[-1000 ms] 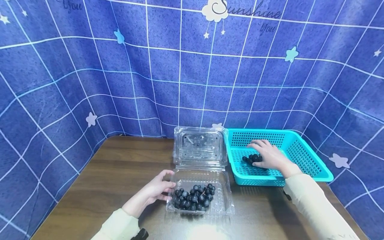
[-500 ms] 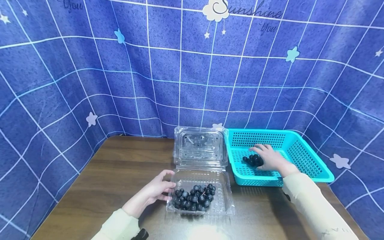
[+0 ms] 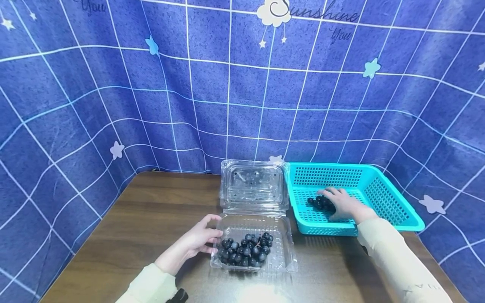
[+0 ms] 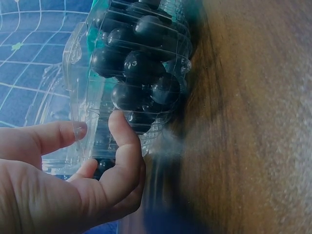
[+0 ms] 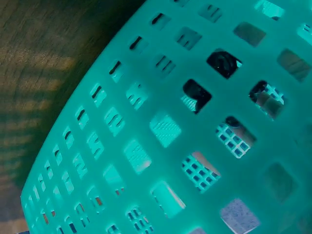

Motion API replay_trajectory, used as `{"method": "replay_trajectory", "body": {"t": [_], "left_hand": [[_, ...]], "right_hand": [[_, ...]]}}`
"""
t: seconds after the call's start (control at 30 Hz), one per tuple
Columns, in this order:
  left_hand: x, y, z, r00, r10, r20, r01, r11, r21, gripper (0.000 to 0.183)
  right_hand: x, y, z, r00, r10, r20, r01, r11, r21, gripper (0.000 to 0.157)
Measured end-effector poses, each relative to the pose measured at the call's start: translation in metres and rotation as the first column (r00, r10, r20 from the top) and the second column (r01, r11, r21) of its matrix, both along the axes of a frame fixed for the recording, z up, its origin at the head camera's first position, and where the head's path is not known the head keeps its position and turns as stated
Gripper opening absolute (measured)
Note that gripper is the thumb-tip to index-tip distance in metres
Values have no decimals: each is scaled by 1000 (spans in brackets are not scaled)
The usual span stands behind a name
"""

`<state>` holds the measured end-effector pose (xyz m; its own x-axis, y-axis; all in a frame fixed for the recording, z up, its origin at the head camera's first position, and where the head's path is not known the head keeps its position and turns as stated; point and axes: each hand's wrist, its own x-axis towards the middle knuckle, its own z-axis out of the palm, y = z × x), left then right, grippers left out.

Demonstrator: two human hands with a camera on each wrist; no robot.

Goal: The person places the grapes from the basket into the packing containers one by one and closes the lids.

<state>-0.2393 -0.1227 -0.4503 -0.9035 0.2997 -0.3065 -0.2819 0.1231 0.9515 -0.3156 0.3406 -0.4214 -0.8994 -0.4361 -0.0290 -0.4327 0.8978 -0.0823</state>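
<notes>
A clear plastic clamshell box [image 3: 282, 252] stands with its lid [image 3: 253, 185] folded back. A bunch of dark grapes [image 3: 246, 250] lies inside, mostly toward its left half. My left hand [image 3: 198, 237] holds the box's left wall, thumb and finger at the rim, other curled fingers outside; the left wrist view shows a fingertip [image 4: 118, 122] beside the grapes behind the plastic. Inside the turquoise basket [image 3: 407, 214] my right hand [image 3: 345, 205] curls over a smaller bunch of dark grapes [image 3: 316, 202], partly hiding it. Through the basket's holes, the right wrist view shows dark grapes [image 5: 224, 62].
The basket stands at the right of the wooden table [image 3: 151, 206], close against the clamshell's right side. A blue patterned curtain [image 3: 204, 126] hangs behind and along both sides. Bright light reflects off the table's front.
My right hand has shifted slightly right and toward me over the grapes in the basket, its fingers drawing in around them. The left hand and the clamshell have stayed in place.
</notes>
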Motion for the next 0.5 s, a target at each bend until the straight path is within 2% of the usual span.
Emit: {"method": "replay_trajectory", "body": {"t": [0.3, 0.5], "left_hand": [[1, 0, -1, 1000, -4, -4, 4, 1000, -2, 51], [0, 0, -2, 1000, 4, 0, -4, 1000, -7, 49]], "right_hand": [[-2, 1, -5, 998, 18, 60, -18, 1000, -7, 87], [-4, 1, -5, 997, 36, 63, -34, 999, -36, 82]]}}
